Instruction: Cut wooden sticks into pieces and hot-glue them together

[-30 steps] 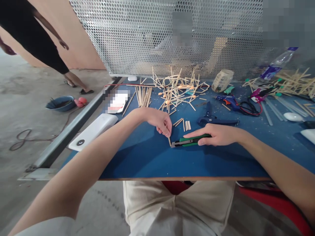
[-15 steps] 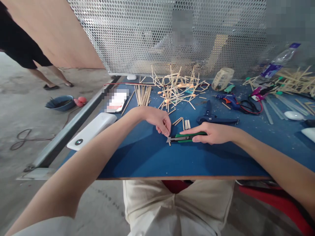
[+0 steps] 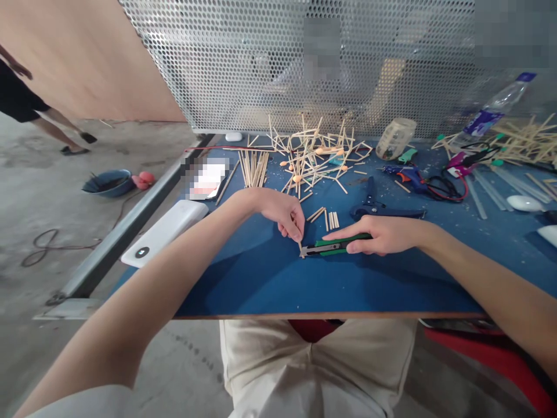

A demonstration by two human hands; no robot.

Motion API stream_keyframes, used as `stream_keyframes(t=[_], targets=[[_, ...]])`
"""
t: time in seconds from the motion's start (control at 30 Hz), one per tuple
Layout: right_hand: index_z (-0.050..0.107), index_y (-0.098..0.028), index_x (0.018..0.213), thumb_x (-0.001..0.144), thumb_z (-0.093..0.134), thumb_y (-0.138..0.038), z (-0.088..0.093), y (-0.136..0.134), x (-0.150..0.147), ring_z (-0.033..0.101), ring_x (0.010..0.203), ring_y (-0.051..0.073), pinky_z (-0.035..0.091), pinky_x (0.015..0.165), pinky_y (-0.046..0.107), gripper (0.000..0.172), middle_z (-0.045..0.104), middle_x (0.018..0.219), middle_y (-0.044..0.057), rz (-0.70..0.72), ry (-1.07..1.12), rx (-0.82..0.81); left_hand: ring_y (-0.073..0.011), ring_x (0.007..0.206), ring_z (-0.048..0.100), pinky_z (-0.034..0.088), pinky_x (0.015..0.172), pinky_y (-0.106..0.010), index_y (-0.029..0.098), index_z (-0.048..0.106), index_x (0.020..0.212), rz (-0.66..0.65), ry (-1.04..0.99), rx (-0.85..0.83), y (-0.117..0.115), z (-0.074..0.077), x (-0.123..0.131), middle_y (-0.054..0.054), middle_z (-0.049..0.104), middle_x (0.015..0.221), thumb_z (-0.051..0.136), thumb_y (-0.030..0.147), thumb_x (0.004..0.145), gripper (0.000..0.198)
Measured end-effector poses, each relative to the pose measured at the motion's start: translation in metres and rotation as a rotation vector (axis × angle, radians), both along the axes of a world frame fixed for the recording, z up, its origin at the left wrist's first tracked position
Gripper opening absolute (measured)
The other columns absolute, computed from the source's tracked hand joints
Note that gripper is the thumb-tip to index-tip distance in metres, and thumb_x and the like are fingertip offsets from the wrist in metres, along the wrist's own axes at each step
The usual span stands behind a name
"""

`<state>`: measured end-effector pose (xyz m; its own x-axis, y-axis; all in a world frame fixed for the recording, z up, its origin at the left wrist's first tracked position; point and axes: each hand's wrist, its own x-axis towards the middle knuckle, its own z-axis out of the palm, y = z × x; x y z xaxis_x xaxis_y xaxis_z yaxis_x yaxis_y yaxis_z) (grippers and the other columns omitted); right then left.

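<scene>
My left hand (image 3: 285, 215) pinches a short thin wooden stick (image 3: 300, 248) against the blue table (image 3: 270, 278), fingers curled together. My right hand (image 3: 376, 235) grips a green and black utility knife (image 3: 331, 247), index finger stretched along its top. The knife's blade tip meets the stick just below my left fingertips. A few short cut stick pieces (image 3: 328, 219) lie just beyond the knife.
A glued stick structure (image 3: 311, 151) and a bundle of long sticks (image 3: 253, 168) stand farther back. Blue pliers (image 3: 376, 206), a glue gun (image 3: 409, 179), a jar (image 3: 394, 138), a bottle (image 3: 496, 110), a white power bank (image 3: 163, 232) and a phone (image 3: 208, 180) lie around. A person walks at far left.
The knife shifted slightly along the stick and back under my right hand. The person at far left walked farther away. My left hand kept its pinch.
</scene>
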<state>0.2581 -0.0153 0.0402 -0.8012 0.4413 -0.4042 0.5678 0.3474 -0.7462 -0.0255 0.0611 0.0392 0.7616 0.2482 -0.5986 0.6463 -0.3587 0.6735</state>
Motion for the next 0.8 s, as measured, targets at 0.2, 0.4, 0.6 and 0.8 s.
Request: stream_keyframes(t=[0.2,0.4,0.6,0.8], targets=[[0.041,-0.030,0.153,0.097,0.052,-0.049,-0.0021,-0.0015,0.0021,0.045,0.048,0.006,0.039,0.048,0.019,0.059,0.053,0.069,-0.005,-0.032,-0.002,-0.056,-0.0181,0.081,0.068,0.052,0.072,-0.026,0.025,0.080,0.095,0.006,0.004,-0.008,0.0001,-0.0001,-0.0002,-0.006,0.078,0.095,0.075,0.047,0.077,0.029],[0.040,-0.032,0.153,0.096,0.053,-0.052,-0.0018,-0.0027,0.0023,0.040,0.050,0.007,0.040,0.048,0.020,0.062,0.050,0.070,-0.005,-0.066,-0.022,-0.128,-0.0185,0.080,0.068,0.053,0.073,-0.027,0.026,0.080,0.093,0.006,-0.004,-0.001,0.0001,-0.0019,-0.0006,-0.005,0.078,0.093,0.076,0.050,0.075,0.030],[0.040,-0.028,0.154,0.096,0.053,-0.053,-0.0009,-0.0023,0.0036,0.039,0.051,0.008,0.038,0.049,0.021,0.064,0.048,0.067,-0.005,-0.065,-0.038,-0.162,-0.0188,0.081,0.068,0.053,0.072,-0.027,0.026,0.080,0.093,0.009,0.005,0.001,0.0003,-0.0015,-0.0006,-0.005,0.078,0.094,0.076,0.050,0.075,0.030],[0.051,-0.029,0.147,0.096,0.055,-0.051,-0.0061,-0.0026,0.0067,0.046,0.056,0.010,0.036,0.058,0.023,0.057,0.067,0.078,-0.001,0.003,0.025,0.063,-0.0179,0.078,0.066,0.051,0.071,-0.026,0.026,0.080,0.093,0.005,-0.003,-0.001,-0.0003,-0.0002,-0.0010,-0.005,0.078,0.092,0.076,0.050,0.075,0.031]])
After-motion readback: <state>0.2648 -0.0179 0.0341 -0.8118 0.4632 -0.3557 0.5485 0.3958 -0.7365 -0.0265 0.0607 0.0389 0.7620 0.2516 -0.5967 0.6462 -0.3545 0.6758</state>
